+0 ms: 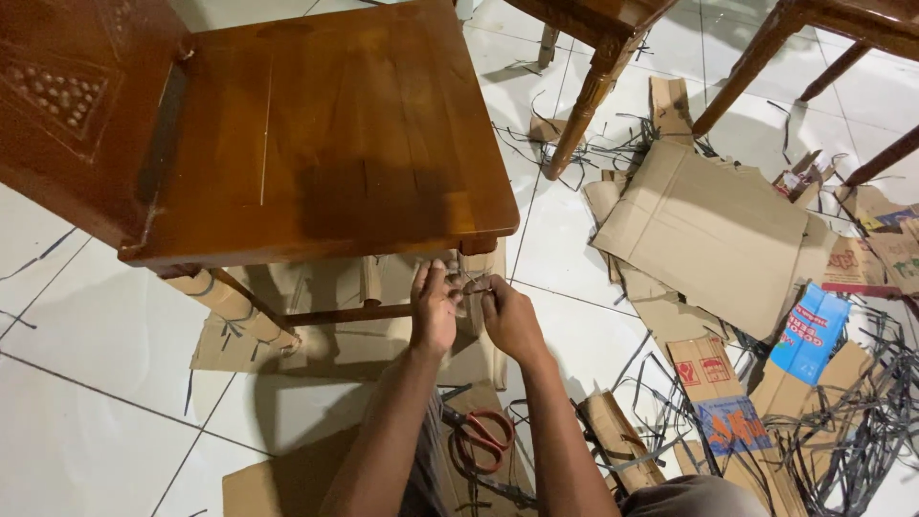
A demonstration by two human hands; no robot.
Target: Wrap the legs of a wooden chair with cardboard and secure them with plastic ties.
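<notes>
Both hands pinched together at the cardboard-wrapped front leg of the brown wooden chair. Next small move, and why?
Probably pull tight whatever the left hand and right hand pinch between them; it is too small to identify. Both hands meet at the cardboard-wrapped front leg under the brown wooden chair seat, so fastening there looks unfinished. The orange-handled scissors lie untouched on the flat cardboard sheet below.

Both forearms bare, rising from the bottom centre of the frame and converging toward the middle. Left hand (434,311) just left of centre, back turned to the camera, fingers (427,276) pointing up and curled inward at the tips. Right hand (510,321) just beside it, knuckles up, fingers (486,292) bent toward the left hand. Fingertips of both meeting, pinched together at centre frame. Wrists straight, elbows out of view.
</notes>
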